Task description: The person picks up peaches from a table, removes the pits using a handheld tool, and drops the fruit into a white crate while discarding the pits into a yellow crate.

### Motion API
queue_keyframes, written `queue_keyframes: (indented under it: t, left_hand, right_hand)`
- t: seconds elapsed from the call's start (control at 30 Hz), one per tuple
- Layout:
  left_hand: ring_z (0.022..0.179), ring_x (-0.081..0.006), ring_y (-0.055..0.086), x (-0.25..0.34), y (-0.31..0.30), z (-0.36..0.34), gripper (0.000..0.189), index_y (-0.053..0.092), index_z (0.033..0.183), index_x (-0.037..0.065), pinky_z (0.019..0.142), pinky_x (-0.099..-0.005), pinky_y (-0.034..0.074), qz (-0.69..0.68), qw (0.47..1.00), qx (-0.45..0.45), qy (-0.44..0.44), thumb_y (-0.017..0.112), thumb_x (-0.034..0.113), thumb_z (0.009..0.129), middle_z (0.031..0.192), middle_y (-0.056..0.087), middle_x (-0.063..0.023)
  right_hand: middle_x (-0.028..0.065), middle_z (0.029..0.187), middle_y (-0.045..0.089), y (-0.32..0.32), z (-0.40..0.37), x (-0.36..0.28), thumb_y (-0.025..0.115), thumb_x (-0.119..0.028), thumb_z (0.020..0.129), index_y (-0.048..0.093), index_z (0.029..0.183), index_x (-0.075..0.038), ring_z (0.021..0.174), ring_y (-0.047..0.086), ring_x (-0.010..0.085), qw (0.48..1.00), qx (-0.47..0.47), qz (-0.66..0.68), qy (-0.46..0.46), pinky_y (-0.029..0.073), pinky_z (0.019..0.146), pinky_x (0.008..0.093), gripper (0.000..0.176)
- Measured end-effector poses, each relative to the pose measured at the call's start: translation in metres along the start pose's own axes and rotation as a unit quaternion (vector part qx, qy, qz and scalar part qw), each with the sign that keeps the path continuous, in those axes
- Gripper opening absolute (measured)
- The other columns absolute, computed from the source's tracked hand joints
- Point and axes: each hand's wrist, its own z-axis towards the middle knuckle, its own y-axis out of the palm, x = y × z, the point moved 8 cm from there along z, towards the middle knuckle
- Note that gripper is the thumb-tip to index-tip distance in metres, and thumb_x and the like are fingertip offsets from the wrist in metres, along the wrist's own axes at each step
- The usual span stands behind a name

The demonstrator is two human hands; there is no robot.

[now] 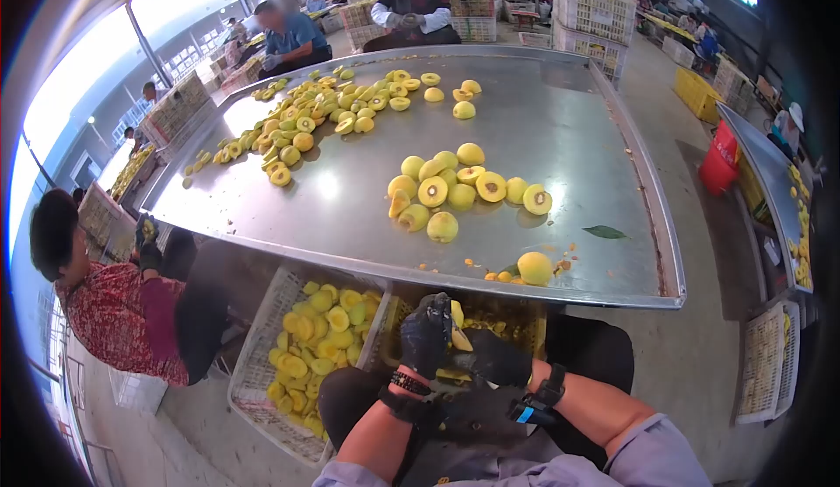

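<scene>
My left hand (426,334), in a black glove, is wrapped round a yellow peach half (457,314) just below the table's near edge. Close against it is my right hand (499,357), also black-gloved, with its fingers closed; I cannot tell what is in them. A tan, wedge-like piece (461,340) shows between the two hands. Under them a crate (538,334) contains small dark and yellow scraps. On the metal table (577,137) ahead lies a cluster of peach halves (461,195), some with the pit showing. One peach (535,268) sits near the front edge among orange bits.
A white plastic crate (249,373) full of peach halves stands left of my knees. More halves (324,106) spread over the table's far left. A green leaf (605,232) lies at right. One person (122,312) sits at left; others work beyond the table. Stacked crates (595,19) stand behind.
</scene>
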Motion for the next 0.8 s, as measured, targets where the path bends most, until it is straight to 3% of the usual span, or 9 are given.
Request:
queue_keyframes:
  t: [0.1,0.13,0.2,0.33,0.4,0.47,0.63,0.73,0.8]
  left_hand:
    - [0.073,-0.0314,0.062,0.01,0.0,0.004,0.022,0.06,0.098,0.002,0.064,-0.0386,0.049,0.001,0.999,-0.009,0.053,0.049,0.019,0.092,0.081,0.064,-0.0148]
    - [0.076,-0.0323,0.062,0.018,0.001,0.004,0.021,0.058,0.102,-0.001,0.068,-0.0379,0.05,0.081,0.992,-0.034,0.091,0.051,0.013,0.088,0.091,0.063,-0.0168]
    - [0.082,-0.0341,0.061,0.026,-0.001,0.003,0.024,0.057,0.105,-0.003,0.072,-0.0388,0.049,0.056,0.986,-0.013,0.16,0.054,0.011,0.085,0.096,0.062,-0.0183]
    - [0.091,-0.0373,0.057,0.011,0.013,0.0,0.027,0.055,0.106,-0.004,0.079,-0.0414,0.047,0.1,0.961,-0.043,0.256,0.055,0.008,0.082,0.1,0.059,-0.0205]
    - [0.093,-0.038,0.057,0.012,0.012,0.007,0.028,0.055,0.108,-0.005,0.081,-0.0429,0.046,-0.028,0.976,-0.113,0.184,0.053,0.005,0.082,0.1,0.06,-0.0201]
    - [0.091,-0.0374,0.057,0.002,0.015,0.008,0.032,0.054,0.112,-0.006,0.079,-0.043,0.047,-0.117,0.978,-0.145,0.094,0.054,0.005,0.082,0.103,0.06,-0.0199]
    - [0.092,-0.0348,0.058,-0.019,0.008,-0.003,0.034,0.053,0.114,-0.006,0.078,-0.0417,0.049,0.01,0.99,0.023,0.139,0.055,0.008,0.083,0.106,0.059,-0.0203]
    - [0.095,-0.0297,0.059,-0.036,-0.001,-0.005,0.028,0.055,0.11,-0.006,0.077,-0.041,0.05,-0.05,0.995,0.08,0.029,0.048,0.015,0.092,0.105,0.06,-0.0183]
    - [0.083,-0.0226,0.062,-0.079,-0.02,-0.005,0.036,0.056,0.104,-0.001,0.068,-0.0329,0.051,-0.267,0.936,0.128,-0.192,0.044,0.031,0.094,0.094,0.062,-0.013]
  right_hand:
    - [0.0126,0.109,0.062,-0.007,0.0,-0.012,0.059,-0.016,0.087,0.055,0.114,-0.002,0.1,0.057,0.0199,0.999,-0.007,0.033,0.041,0.043,0.088,0.0338,0.031]
    - [0.0113,0.104,0.062,-0.011,-0.002,-0.022,0.059,-0.016,0.087,0.055,0.113,-0.003,0.094,0.058,0.0181,1.0,0.006,0.006,0.007,0.044,0.083,0.0323,0.03]
    - [0.0089,0.093,0.064,-0.017,-0.003,-0.039,0.059,-0.017,0.087,0.055,0.113,-0.004,0.081,0.06,0.0146,0.997,0.025,-0.047,-0.062,0.048,0.072,0.0294,0.029]
    - [0.0001,0.071,0.058,-0.01,-0.02,0.002,0.059,-0.018,0.088,0.056,0.109,-0.006,0.055,0.052,0.0062,0.969,-0.003,0.166,0.182,0.04,0.049,0.0211,0.025]
    - [-0.0041,0.068,0.053,-0.001,-0.023,0.0,0.058,-0.017,0.089,0.056,0.108,-0.006,0.051,0.045,0.0006,0.937,0.001,0.262,0.231,0.034,0.044,0.0182,0.022]
    - [-0.004,0.068,0.053,-0.003,-0.019,-0.001,0.058,-0.016,0.089,0.056,0.107,-0.006,0.05,0.045,0.0011,0.952,-0.01,0.218,0.214,0.035,0.044,0.0188,0.022]
    - [0.0036,0.081,0.059,-0.002,-0.006,-0.014,0.057,-0.012,0.087,0.053,0.111,0.001,0.067,0.055,0.01,0.998,0.067,-0.005,-0.013,0.044,0.058,0.0248,0.027]
    - [0.0067,0.087,0.06,0.003,-0.006,-0.013,0.058,-0.011,0.085,0.052,0.111,0.001,0.075,0.056,0.0142,0.996,0.078,-0.053,0.003,0.046,0.065,0.0291,0.03]
    - [0.0097,0.086,0.06,-0.005,-0.011,-0.014,0.06,-0.012,0.084,0.053,0.11,0.0,0.075,0.057,0.0168,0.981,0.148,-0.121,0.008,0.046,0.065,0.0306,0.03]
